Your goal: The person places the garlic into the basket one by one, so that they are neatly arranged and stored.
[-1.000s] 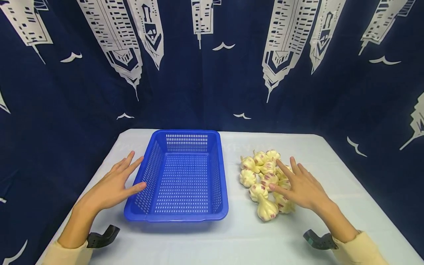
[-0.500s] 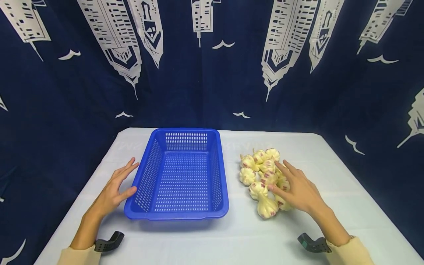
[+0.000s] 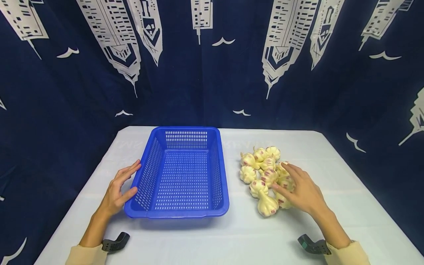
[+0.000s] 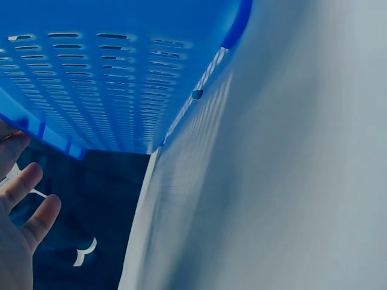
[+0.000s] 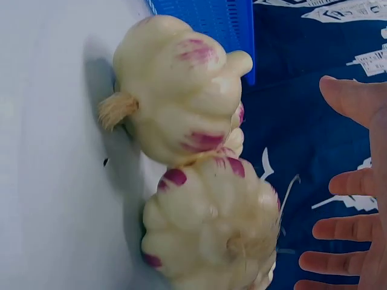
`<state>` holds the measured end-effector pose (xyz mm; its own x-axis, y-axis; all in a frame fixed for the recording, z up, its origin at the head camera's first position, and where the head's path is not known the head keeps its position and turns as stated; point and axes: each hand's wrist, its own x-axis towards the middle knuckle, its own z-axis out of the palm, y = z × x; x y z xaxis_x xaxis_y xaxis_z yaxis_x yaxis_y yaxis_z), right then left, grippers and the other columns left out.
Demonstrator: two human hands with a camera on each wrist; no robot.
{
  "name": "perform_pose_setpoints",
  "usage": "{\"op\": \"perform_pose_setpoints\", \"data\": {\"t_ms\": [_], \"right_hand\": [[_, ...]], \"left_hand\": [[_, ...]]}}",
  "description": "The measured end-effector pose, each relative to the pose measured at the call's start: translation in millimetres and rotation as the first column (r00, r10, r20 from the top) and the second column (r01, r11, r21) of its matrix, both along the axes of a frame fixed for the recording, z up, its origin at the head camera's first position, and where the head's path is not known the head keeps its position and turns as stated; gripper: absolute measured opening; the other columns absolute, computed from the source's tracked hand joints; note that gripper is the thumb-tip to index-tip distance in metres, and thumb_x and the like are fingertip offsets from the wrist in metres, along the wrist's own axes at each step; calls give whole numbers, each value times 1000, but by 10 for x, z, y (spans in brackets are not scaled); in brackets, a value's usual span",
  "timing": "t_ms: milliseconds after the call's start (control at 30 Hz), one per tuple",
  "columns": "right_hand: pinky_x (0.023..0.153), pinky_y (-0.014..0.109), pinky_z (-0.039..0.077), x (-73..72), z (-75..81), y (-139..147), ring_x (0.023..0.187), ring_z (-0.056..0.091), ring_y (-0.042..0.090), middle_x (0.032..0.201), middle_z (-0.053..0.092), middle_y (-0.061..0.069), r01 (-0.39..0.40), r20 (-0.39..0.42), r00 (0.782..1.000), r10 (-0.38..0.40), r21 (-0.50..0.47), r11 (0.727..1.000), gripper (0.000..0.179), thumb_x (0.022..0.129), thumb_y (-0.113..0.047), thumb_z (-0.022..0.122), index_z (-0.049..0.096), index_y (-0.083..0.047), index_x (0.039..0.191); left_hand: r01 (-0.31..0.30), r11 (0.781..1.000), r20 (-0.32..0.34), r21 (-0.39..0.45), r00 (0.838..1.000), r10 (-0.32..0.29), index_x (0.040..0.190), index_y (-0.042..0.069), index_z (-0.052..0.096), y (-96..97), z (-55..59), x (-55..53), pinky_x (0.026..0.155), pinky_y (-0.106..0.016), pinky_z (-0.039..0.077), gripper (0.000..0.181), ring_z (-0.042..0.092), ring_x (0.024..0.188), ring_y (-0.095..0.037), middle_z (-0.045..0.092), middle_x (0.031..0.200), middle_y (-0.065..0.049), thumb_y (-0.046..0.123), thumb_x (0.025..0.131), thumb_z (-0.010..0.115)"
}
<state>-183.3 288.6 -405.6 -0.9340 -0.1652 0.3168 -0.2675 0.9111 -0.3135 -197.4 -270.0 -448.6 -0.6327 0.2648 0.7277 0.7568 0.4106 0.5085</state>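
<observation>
A blue perforated plastic basket (image 3: 177,214) stands left of centre on the white table, with nothing inside. At its left rim is my left hand (image 3: 116,193), fingers extended and thumb spread. In the left wrist view some fingertips of that hand (image 4: 18,211) meet the rim, while others stay apart from the basket wall (image 4: 103,90). To the right lies a heap of garlic bulbs (image 3: 267,205), cream with purple marks. My right hand (image 3: 304,193) hovers at the heap's right side, partly covering some bulbs. In the right wrist view its fingers are spread apart from the nearest garlic bulb (image 5: 205,223).
The white-covered table (image 3: 212,243) ends at a dark blue curtain (image 3: 202,88) printed with white buildings and birds. A black strap device (image 3: 116,243) sits on my left wrist, and another black strap device (image 3: 313,246) on my right.
My left hand has come down and inward to the basket's left rim. The right hand has lowered beside the garlic, its fingers drawing closer together. Basket and bulbs stay in place.
</observation>
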Motion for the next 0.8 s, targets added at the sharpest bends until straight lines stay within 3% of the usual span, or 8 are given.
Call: {"op": "perform_pose_setpoints", "data": {"t_ms": [200, 500, 800], "right_hand": [[89, 72, 38, -9, -48, 44, 126, 41, 52, 142, 43, 31, 47, 36, 998, -47, -7, 999, 80, 87, -54, 66, 45, -3, 145], [87, 70, 40, -37, -146, 156, 121, 45, 54, 136, 49, 31, 138, 2, 990, -138, -41, 990, 72, 87, -48, 69, 52, 3, 135], [85, 67, 43, -54, -193, 230, 117, 48, 55, 135, 48, 36, 163, 115, 981, -157, -44, 986, 74, 89, -49, 67, 51, 5, 137]], "left_hand": [[1, 999, -32, 34, 999, 0, 132, -12, 54, 19, -48, -7, 94, -25, 33, 60, 44, 126, -23, 49, 141, -29, 10, 76, 58], [-19, 998, -36, 56, 999, 21, 136, -9, 53, 48, -123, -30, 86, -30, 35, 62, 47, 121, -19, 49, 143, -26, 11, 77, 49], [-35, 995, -60, 92, 997, 40, 133, -10, 55, 70, -161, -45, 82, -29, 36, 62, 49, 117, -19, 51, 142, -23, 9, 74, 47]]}}
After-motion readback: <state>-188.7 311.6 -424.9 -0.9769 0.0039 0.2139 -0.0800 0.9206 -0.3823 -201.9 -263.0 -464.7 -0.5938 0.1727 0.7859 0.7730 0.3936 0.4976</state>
